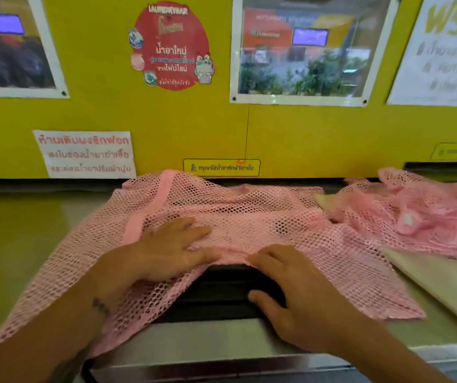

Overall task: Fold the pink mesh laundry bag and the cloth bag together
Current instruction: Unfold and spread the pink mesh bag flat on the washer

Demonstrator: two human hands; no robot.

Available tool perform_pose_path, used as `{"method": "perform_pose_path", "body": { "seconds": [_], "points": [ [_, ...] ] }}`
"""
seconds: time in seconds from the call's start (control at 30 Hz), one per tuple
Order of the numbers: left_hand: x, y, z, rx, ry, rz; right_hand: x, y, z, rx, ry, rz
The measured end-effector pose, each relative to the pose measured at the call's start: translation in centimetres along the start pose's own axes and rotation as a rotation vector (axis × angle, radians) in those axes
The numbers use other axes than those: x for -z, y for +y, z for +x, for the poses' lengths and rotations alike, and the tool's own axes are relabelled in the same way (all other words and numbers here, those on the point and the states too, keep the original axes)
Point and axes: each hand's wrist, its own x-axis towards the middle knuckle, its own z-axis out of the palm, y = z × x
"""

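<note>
Pink mesh laundry bag (pixel 249 217) spread under both flat, open hands (left (pixel 166 247), right (pixel 296 294)); cloth bag (pixel 443 283) beside.

Cloth bag (pixel 443 286) cut off right; mesh covers its top.

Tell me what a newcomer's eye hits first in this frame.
The pink mesh laundry bag spread across the middle of the counter, with the left hand pressed flat on it and the right hand at its near edge. Behind it, the bright yellow wall with a round red sticker. A beige cloth bag lies at right, partly under the bunched mesh.
</note>
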Motion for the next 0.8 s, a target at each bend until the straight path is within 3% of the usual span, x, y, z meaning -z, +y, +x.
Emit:
{"method": "perform_pose_path", "body": {
  "seconds": [0.13, 0.23, 0.33, 0.43, 0.57, 0.63, 0.7, 0.8],
  "points": [
    [1.8, 0.2, -1.1, -0.002, -0.064, -0.097, 1.1, 0.1, 1.1, -0.005, 0.245, -0.022],
    [2.5, 0.2, -2.0, -0.039, -0.076, -0.146, 2.4, -0.6, 1.5, 0.09, 0.328, 0.151],
    [2.8, -0.2, -2.6, -0.064, -0.072, -0.334, 3.2, -1.6, 1.1, 0.192, 0.072, 0.447],
    [3.4, -0.6, -3.3, -0.102, -0.161, -0.486, 3.7, -0.4, 0.8, 0.126, -0.202, 0.457],
    [3.0, 0.4, -3.6, -0.027, -0.047, -0.291, 4.2, 1.6, 1.1, -0.069, -0.02, 0.614],
    [1.8, 1.0, -3.1, 0.015, -0.021, -0.128, 3.3, 3.6, 1.7, -0.147, 0.073, 0.37],
    [0.7, 0.6, -2.6, 0.029, -0.134, -0.039, 2.1, 5.5, 2.2, -0.28, -0.095, -0.059],
    [0.3, -0.7, -2.7, 0.054, -0.227, 0.043, 0.9, 7.0, 2.7, -0.375, -0.364, -0.138]
  ]
}}
